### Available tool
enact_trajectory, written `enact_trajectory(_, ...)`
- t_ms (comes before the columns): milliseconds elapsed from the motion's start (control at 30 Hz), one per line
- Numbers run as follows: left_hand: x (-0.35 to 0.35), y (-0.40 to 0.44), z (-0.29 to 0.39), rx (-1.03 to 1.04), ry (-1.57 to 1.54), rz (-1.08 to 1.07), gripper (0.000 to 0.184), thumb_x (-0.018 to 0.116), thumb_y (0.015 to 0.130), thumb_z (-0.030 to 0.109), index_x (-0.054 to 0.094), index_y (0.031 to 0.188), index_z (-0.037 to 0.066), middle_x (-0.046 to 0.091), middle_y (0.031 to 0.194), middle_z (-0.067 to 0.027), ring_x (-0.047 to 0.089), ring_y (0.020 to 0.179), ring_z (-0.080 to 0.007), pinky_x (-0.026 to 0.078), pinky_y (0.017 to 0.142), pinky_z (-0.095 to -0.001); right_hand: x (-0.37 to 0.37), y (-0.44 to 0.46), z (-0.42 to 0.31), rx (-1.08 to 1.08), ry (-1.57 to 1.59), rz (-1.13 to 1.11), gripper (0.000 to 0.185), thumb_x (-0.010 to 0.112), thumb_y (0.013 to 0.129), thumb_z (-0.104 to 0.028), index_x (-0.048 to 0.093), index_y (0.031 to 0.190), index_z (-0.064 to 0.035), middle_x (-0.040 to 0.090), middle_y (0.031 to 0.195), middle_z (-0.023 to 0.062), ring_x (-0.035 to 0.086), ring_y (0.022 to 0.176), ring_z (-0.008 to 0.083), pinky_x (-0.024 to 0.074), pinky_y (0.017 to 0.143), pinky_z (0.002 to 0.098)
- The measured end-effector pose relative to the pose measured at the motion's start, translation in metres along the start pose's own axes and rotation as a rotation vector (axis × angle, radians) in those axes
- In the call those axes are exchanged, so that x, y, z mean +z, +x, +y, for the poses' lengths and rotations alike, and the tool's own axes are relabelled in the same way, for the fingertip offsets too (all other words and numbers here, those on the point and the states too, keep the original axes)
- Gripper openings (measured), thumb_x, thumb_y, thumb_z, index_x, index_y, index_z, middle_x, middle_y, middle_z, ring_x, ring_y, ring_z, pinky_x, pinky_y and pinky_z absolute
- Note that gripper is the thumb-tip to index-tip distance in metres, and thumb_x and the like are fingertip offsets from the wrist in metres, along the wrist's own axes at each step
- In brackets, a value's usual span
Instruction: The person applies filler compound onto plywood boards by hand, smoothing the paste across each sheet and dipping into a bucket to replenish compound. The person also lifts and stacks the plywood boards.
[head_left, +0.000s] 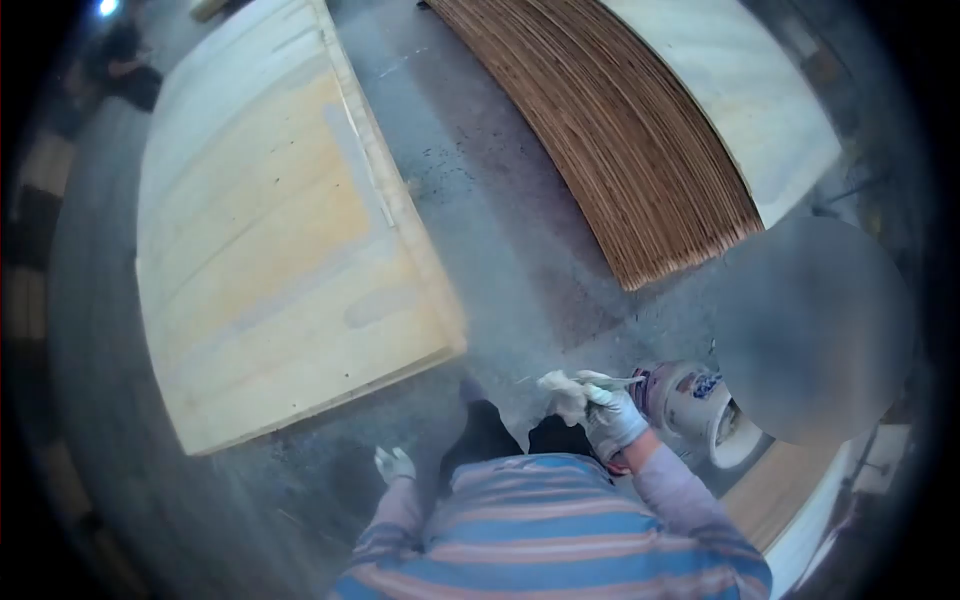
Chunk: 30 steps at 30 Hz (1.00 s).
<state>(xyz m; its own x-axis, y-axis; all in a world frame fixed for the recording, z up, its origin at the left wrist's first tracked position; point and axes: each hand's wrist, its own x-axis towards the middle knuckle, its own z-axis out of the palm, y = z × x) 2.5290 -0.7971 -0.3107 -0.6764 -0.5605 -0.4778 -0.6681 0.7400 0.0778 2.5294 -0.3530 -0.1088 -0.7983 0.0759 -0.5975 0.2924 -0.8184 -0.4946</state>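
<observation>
My right hand (617, 417), in a white glove, is closed on a pale, lumpy bundle (565, 394) that looks like crumpled cloth. A thin light-coloured stick or handle (625, 380) sticks out beside the fingers; I cannot tell whether it belongs to the bundle. Just right of this hand stand whitish buckets (690, 400) with printed labels, one partly covered by a blurred patch. My left hand (395, 465), gloved too, hangs low with thumb and fingers apart and nothing in it. Nearest to it is the front edge of a stack of pale wooden sheets (290, 250).
A tall stack of brown-edged sheets (610, 130) stands ahead on the right, with a pale board (740, 90) alongside. Grey, stained concrete floor (500, 250) runs between the stacks. A brown board (785, 490) lies at the lower right. A dark figure (125, 65) is at the far left.
</observation>
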Motion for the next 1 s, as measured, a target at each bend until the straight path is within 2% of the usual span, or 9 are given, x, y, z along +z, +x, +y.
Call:
enact_trajectory(200,0.170,0.020,-0.081,-0.277,-0.679,0.067,0.050,0.047,0.092,0.038,0.059,0.117,-0.004,0.060,0.122,-0.0207,0.055,0.115,-0.0357,0.042,0.098,-0.0392,-0.064,-0.006,-0.017,-0.204,-0.363,-0.025,0.039,0.064,0.087,-0.013,0.057,0.123,0.0030,0.064,0.113,0.0119,0.060,0.103,0.0197,0.0471,0.091,0.0309)
enact_trajectory(300,0.116,0.022,0.043,-0.012,-0.933,0.026,0.036,0.049,0.094,0.032,0.058,0.105,-0.001,0.063,0.095,-0.0129,0.060,0.084,-0.0248,0.049,0.076,-0.0393,-0.008,0.052,-0.028,-0.215,-0.516,-0.128,0.037,0.061,0.089,-0.012,0.058,0.122,0.0040,0.064,0.115,0.0109,0.060,0.102,0.0165,0.0468,0.088,0.0285)
enact_trajectory(400,0.077,0.034,0.143,-0.428,-1.549,-0.186,0.031,0.055,0.093,0.041,0.054,0.096,0.010,0.057,0.082,-0.0042,0.055,0.061,-0.0168,0.048,0.050,-0.0317,0.079,0.115,-0.029,-0.397,-0.724,-0.338,0.034,0.059,0.091,-0.011,0.059,0.122,0.0038,0.064,0.112,0.0099,0.060,0.097,0.0154,0.0479,0.084,0.0279)
enact_trajectory(533,0.075,0.078,0.183,-0.491,-1.639,-0.147,0.045,0.061,0.090,0.046,0.054,0.117,0.010,0.057,0.095,-0.0099,0.059,0.088,-0.0259,0.052,0.078,-0.0431,0.186,0.227,-0.011,-0.227,-0.529,-0.351,0.034,0.059,0.090,-0.010,0.058,0.122,0.0036,0.064,0.106,0.0108,0.062,0.089,0.0169,0.0500,0.078,0.0296)
enact_trajectory(567,0.055,0.069,0.202,-0.593,-1.749,-0.038,0.041,0.059,0.092,0.046,0.056,0.109,0.009,0.057,0.086,-0.0086,0.059,0.075,-0.0216,0.052,0.064,-0.0393,0.212,0.258,-0.007,-0.256,-0.538,-0.358,0.035,0.059,0.090,-0.010,0.058,0.122,0.0036,0.064,0.104,0.0113,0.062,0.087,0.0173,0.0505,0.076,0.0301)
enact_trajectory(767,0.041,0.074,0.154,-0.544,-1.530,-0.580,0.041,0.055,0.093,0.047,0.052,0.096,0.006,0.054,0.064,-0.0061,0.052,0.045,-0.0171,0.047,0.041,-0.0292,0.261,0.502,0.047,-0.047,-0.361,-0.572,0.033,0.057,0.088,-0.008,0.060,0.119,0.0036,0.067,0.098,0.0135,0.065,0.083,0.0195,0.0534,0.075,0.0315)
enact_trajectory(833,0.026,0.080,0.155,-0.669,-1.653,-0.755,0.032,0.048,0.092,0.042,0.047,0.077,0.014,0.042,0.061,-0.0003,0.042,0.051,-0.0157,0.037,0.047,-0.0304,0.248,0.601,0.052,-0.664,-1.280,-0.156,0.032,0.059,0.086,-0.009,0.064,0.117,0.0001,0.071,0.093,0.0125,0.068,0.083,0.0170,0.0539,0.078,0.0309)
enact_trajectory(967,0.083,0.098,0.110,-0.719,-2.320,-1.611,0.036,0.043,0.093,0.040,0.042,0.065,0.018,0.038,0.061,0.0012,0.037,0.056,-0.0153,0.032,0.052,-0.0307,0.291,0.623,0.057,-0.266,-1.672,-0.592,0.034,0.066,0.082,-0.013,0.067,0.116,-0.0096,0.072,0.101,0.0084,0.069,0.090,0.0136,0.0528,0.082,0.0273)
enact_trajectory(1000,0.062,0.096,0.121,-0.703,-1.943,-1.281,0.040,0.045,0.095,0.042,0.040,0.063,0.018,0.035,0.058,0.0017,0.035,0.053,-0.0144,0.030,0.049,-0.0303,0.279,0.624,0.056,-0.176,-1.694,-0.660,0.034,0.065,0.083,-0.013,0.067,0.117,-0.0133,0.071,0.100,0.0083,0.069,0.089,0.0151,0.0527,0.082,0.0286)
